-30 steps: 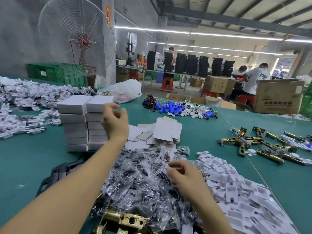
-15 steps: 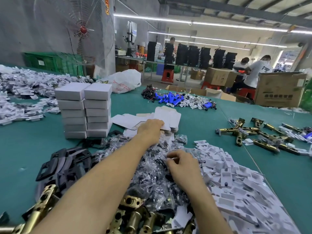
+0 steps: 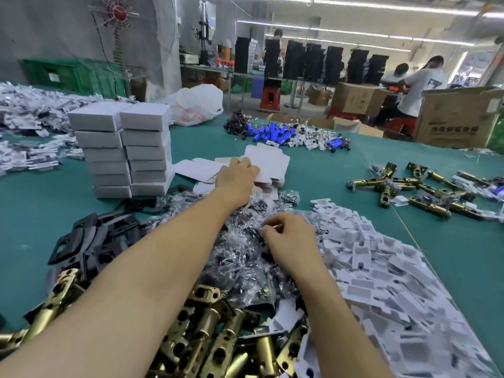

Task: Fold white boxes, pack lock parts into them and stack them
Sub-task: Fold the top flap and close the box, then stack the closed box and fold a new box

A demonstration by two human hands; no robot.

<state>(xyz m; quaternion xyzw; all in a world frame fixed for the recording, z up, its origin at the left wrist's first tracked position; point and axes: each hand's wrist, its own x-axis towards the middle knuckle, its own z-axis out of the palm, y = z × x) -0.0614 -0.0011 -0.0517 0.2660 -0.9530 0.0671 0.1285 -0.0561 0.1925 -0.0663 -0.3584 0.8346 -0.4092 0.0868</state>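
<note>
Two stacks of folded white boxes (image 3: 124, 148) stand side by side at the left on the green table. Right of them lies a pile of flat unfolded white box blanks (image 3: 266, 162). My left hand (image 3: 236, 177) reaches onto that pile, fingers curled over the edge of a flat blank. My right hand (image 3: 291, 241) rests on a heap of small clear screw bags (image 3: 240, 249) and pinches one bag between thumb and fingers. Brass latch bolts (image 3: 207, 336) lie heaped nearest me.
Black strike plates (image 3: 90, 241) lie at the left, white card inserts (image 3: 381, 268) at the right. More brass latches (image 3: 414, 186) and blue parts (image 3: 275, 132) lie further off. Cardboard cartons (image 3: 458, 115), a fan and seated workers are beyond the table.
My left hand left the top of the box stacks, swung right and came down onto the flat blanks. My right hand stayed on the screw bags.
</note>
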